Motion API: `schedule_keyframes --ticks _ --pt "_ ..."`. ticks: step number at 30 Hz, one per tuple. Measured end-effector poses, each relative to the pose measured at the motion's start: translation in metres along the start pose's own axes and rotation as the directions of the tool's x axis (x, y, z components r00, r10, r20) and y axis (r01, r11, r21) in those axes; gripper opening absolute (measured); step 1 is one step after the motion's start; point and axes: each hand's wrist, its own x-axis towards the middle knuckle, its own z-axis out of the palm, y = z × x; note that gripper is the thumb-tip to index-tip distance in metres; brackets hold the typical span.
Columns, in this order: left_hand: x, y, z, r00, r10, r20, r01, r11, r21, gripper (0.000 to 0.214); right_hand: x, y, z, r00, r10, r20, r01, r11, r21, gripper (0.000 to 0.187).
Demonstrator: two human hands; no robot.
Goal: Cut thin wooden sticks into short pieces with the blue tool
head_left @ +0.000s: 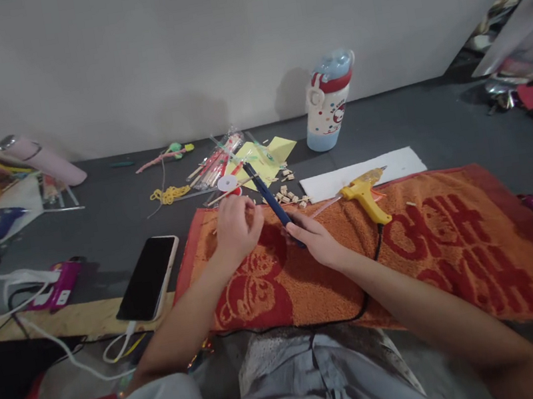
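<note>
My right hand (316, 237) grips the handle of a dark blue pen-shaped tool (270, 199) that slants up and to the left over the orange and red towel (456, 244). My left hand (236, 228) is curled just left of the tool, fingers pinched on something small that I cannot make out. Small wooden pieces (290, 194) and a white round disc (227, 183) lie just beyond the towel's far edge. A yellow glue gun (364, 194) rests on the towel to the right of my hands.
A phone (148, 277) charges left of the towel. White foam sheet (361, 173), a water bottle (329, 103), sticks in plastic (217, 160), yellow paper (269, 155), yellow string (169, 193), a blue glue gun (3, 221) and a pink bottle (42, 159) lie around.
</note>
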Motion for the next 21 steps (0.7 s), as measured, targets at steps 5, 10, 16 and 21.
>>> schedule_keyframes --ticks 5,10,16,21 --pt "0.015 -0.028 -0.004 0.994 0.072 -0.084 -0.048 0.965 0.258 0.028 -0.002 0.003 -0.002 1.000 -0.005 0.018 0.005 1.000 -0.031 0.044" --pt "0.016 -0.039 -0.001 0.994 -0.056 0.095 0.021 0.941 0.336 0.037 -0.004 -0.001 -0.004 0.998 -0.006 0.062 0.009 0.999 -0.054 0.039" --pt "0.013 -0.039 -0.006 0.996 -0.071 0.062 0.051 0.960 0.276 0.038 -0.007 -0.012 -0.005 0.986 0.017 0.165 -0.017 1.000 -0.002 0.043" --pt "0.016 -0.044 -0.006 0.994 -0.059 0.090 0.036 0.969 0.244 0.037 -0.006 -0.015 -0.007 0.981 0.027 0.195 -0.028 1.000 0.005 0.043"
